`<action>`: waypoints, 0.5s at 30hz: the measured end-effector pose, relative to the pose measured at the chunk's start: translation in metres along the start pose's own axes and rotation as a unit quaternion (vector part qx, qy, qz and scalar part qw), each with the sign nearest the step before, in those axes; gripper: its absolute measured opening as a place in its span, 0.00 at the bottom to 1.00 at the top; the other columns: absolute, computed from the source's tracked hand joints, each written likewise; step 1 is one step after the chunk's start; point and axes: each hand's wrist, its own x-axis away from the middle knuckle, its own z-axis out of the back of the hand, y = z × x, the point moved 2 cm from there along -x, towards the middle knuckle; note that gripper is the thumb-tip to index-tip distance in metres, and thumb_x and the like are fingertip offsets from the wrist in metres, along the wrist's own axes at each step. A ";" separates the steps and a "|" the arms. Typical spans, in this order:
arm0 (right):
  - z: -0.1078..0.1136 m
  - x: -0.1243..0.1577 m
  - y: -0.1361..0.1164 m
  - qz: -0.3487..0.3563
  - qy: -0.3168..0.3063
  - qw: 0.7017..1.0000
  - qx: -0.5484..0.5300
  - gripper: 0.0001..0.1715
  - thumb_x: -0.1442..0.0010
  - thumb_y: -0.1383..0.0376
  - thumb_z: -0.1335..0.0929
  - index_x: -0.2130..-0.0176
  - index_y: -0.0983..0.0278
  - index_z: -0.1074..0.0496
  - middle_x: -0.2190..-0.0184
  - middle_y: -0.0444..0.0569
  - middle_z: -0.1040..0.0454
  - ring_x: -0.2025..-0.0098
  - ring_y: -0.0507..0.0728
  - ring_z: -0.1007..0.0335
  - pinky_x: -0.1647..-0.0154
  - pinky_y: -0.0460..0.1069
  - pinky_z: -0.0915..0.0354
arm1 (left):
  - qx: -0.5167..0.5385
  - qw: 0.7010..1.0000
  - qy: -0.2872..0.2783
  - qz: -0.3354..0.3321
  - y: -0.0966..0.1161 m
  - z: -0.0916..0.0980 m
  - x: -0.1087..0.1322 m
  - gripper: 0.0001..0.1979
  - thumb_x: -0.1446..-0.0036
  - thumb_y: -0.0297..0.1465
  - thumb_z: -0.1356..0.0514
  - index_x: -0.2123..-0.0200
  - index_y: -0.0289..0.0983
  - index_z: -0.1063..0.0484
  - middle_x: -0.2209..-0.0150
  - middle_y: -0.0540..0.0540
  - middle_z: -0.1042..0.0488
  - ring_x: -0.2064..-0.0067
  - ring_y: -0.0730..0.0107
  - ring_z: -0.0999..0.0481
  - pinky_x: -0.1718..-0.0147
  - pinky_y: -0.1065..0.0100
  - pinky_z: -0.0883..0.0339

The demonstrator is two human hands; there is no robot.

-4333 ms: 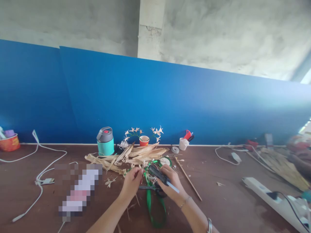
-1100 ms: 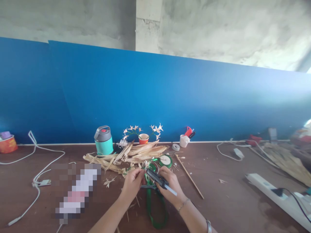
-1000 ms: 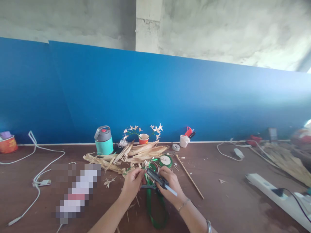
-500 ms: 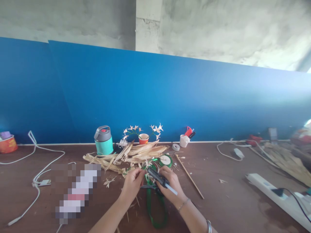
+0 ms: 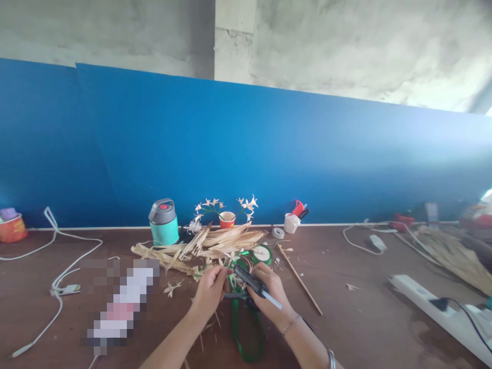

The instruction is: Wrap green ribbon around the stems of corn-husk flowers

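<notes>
My right hand (image 5: 269,294) is closed around a black glue gun (image 5: 253,284) with a pale glue stick poking out of its back end; the nozzle points left toward my left hand. My left hand (image 5: 209,292) pinches a small pale piece that is too small to name, held right at the gun's tip. Both hands hover low over the brown table (image 5: 346,328), above a green ribbon (image 5: 242,328) that loops toward me. A green ribbon spool (image 5: 262,253) lies just beyond my right hand. Dried straw-coloured husks (image 5: 203,247) are heaped behind the hands.
At the back stand a teal flask (image 5: 164,222), a small red cup with pale handmade flowers (image 5: 227,219), a white cup of tools (image 5: 292,221) and a tape roll (image 5: 277,233). A thin wooden stick (image 5: 300,279) lies right of my hand. White cables (image 5: 61,266) trail left; a power strip (image 5: 434,307) lies right.
Almost nothing has moved: both hands stay together over the ribbon, and the view has shifted slightly since the oldest frame.
</notes>
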 end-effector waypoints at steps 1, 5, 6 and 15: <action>0.000 0.000 0.000 0.001 0.003 1.000 -0.001 0.07 0.53 0.74 0.35 0.77 0.62 0.36 0.73 0.45 0.35 0.70 0.53 0.35 0.68 0.46 0.37 | -0.001 1.000 0.001 0.003 -0.001 0.000 0.000 0.21 0.49 0.47 0.48 0.72 0.34 0.32 0.86 0.55 0.39 0.87 0.79 0.45 0.86 0.75 0.53; 0.000 0.001 0.001 0.002 0.008 1.000 -0.006 0.07 0.52 0.73 0.35 0.77 0.62 0.36 0.73 0.45 0.35 0.70 0.53 0.35 0.69 0.46 0.37 | -0.004 1.000 -0.008 -0.003 -0.003 -0.001 -0.001 0.20 0.48 0.47 0.48 0.73 0.35 0.33 0.86 0.56 0.38 0.87 0.79 0.45 0.87 0.75 0.53; 0.000 0.001 0.001 0.002 0.008 1.000 -0.008 0.07 0.52 0.73 0.35 0.77 0.62 0.36 0.73 0.45 0.35 0.71 0.53 0.35 0.69 0.46 0.37 | -0.004 1.000 -0.013 -0.007 -0.003 -0.001 -0.001 0.19 0.48 0.47 0.48 0.74 0.35 0.33 0.86 0.56 0.38 0.87 0.79 0.45 0.87 0.75 0.53; 0.003 0.002 -0.005 0.012 -0.014 1.000 -0.005 0.07 0.54 0.75 0.36 0.76 0.62 0.36 0.73 0.46 0.35 0.70 0.53 0.36 0.69 0.45 0.38 | -0.012 0.999 0.034 -0.007 -0.001 0.006 -0.001 0.17 0.48 0.45 0.48 0.75 0.36 0.34 0.86 0.56 0.38 0.86 0.78 0.43 0.85 0.74 0.50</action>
